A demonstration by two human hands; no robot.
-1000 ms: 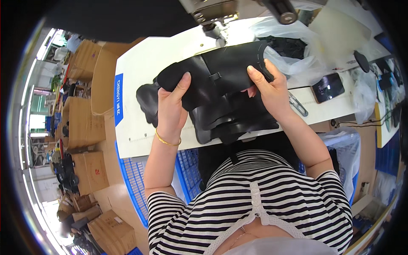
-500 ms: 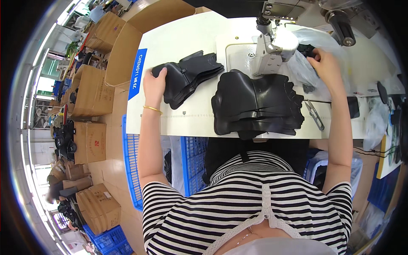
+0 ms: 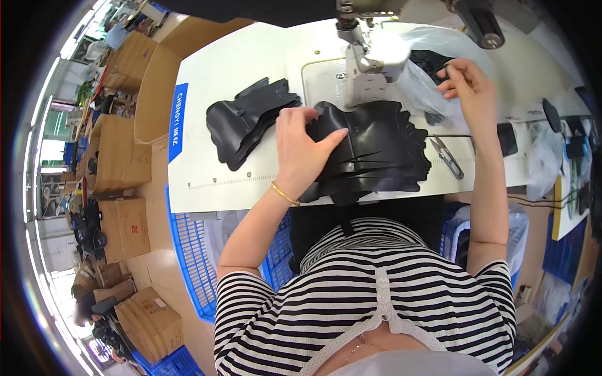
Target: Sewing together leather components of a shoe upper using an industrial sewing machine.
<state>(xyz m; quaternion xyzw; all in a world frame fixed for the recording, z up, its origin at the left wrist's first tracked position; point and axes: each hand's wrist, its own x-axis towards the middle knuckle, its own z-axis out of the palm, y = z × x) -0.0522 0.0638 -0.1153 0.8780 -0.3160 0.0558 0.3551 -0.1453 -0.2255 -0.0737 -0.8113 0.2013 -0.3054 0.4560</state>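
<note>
My left hand [image 3: 303, 149] is over the left edge of a large stack of black leather-like pieces [image 3: 376, 141], thumb and fingers spread apart. The stack lies fanned toward me at the table's front edge. A smaller stack of similar black pieces [image 3: 241, 122] rests on the left, untouched. My right hand [image 3: 469, 88] hovers at the edge of a clear plastic bag [image 3: 419, 81] holding black pieces [image 3: 433, 62]. Its fingers are loosely bent and apart, and nothing shows between them.
A sewing machine head [image 3: 376, 62] stands behind the large stack. Thread snips [image 3: 446, 156] lie to its right. Blue plastic crates [image 3: 191, 250] sit under the table, and cardboard boxes [image 3: 125, 229] line the floor at left.
My left hand has left the smaller stack and moved right to the larger one. My right hand has drawn slightly back from the black pieces in the bag. The view has shifted a little.
</note>
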